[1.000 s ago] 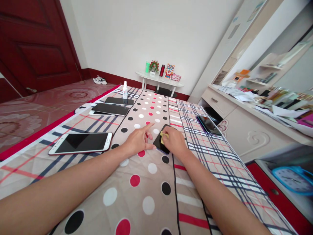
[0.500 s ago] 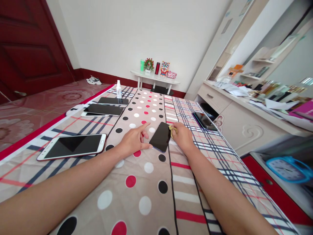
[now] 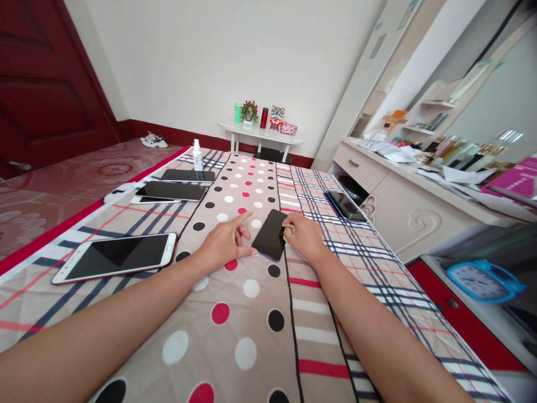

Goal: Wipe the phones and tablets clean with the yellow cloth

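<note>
A black phone (image 3: 269, 240) lies screen-up on the patterned bedspread (image 3: 251, 313) in the middle of the view. My left hand (image 3: 224, 244) rests on the cloth at the phone's left edge, index finger stretched out, thumb touching the phone's near corner. My right hand (image 3: 305, 237) sits at the phone's right edge, pinching a small yellow cloth (image 3: 287, 228) against the screen's side.
A white-framed phone (image 3: 115, 256) lies at the left, more dark phones (image 3: 172, 191) and a small spray bottle (image 3: 197, 157) farther back left. Another phone (image 3: 344, 205) lies at the right edge. A dresser (image 3: 403, 207) stands right, a blue clock (image 3: 482, 280) below it, a white side table (image 3: 260, 134) beyond.
My right hand with the yellow cloth slid off the middle of the phone's screen to its right edge. The left hand stayed at the left side. The camera view shifted slightly.
</note>
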